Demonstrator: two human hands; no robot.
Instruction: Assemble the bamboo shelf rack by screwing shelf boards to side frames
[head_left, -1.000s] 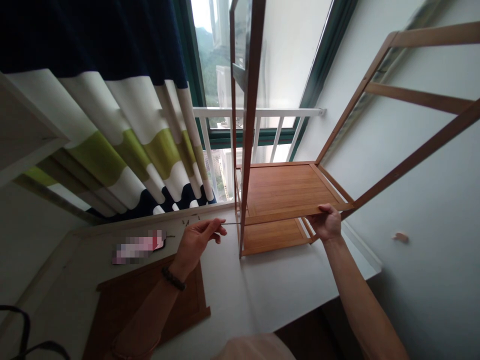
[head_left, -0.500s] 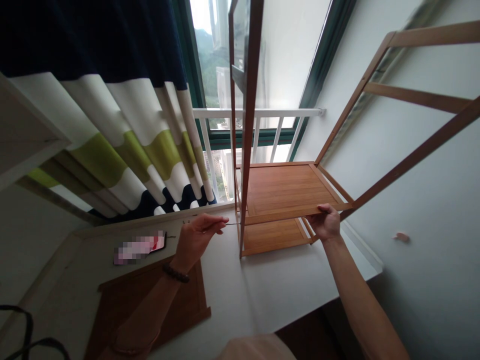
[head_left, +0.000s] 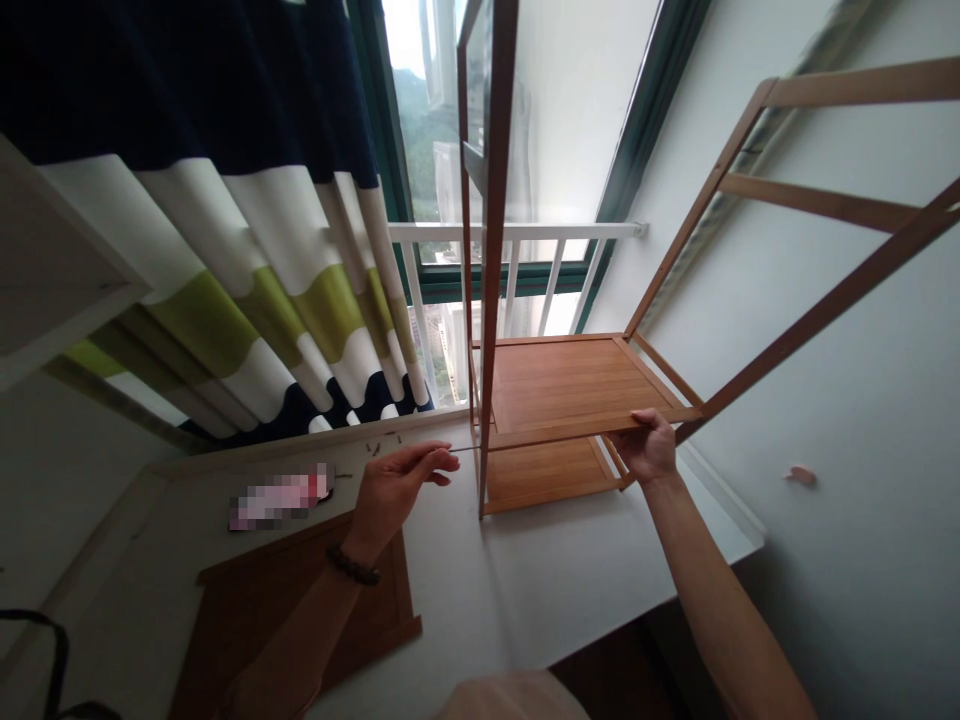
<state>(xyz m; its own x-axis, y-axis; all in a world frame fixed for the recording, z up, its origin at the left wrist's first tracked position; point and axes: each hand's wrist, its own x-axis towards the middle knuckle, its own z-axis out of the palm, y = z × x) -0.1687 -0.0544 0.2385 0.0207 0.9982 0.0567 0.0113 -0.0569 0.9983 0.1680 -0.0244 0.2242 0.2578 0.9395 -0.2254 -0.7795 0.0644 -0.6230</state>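
Note:
A wooden shelf rack stands in front of me, its upper shelf board between the side frames and a lower shelf board beneath. My left hand pinches a thin metal hex key whose far end meets the left front post at the height of the upper board. Inside the fingers, the key's near end is hidden. My right hand is closed round the front edge of the upper board near its right end, thumb on top and fingers underneath.
A loose wooden board lies on the white surface at left, with a phone behind it. Several small screws lie near the back ledge. Striped curtains, a window with white railing and a wall surround the rack.
The left hand has turned slightly, its fingers shifting on the key, which stays at the post. My right hand keeps its grip. The view has shifted a little.

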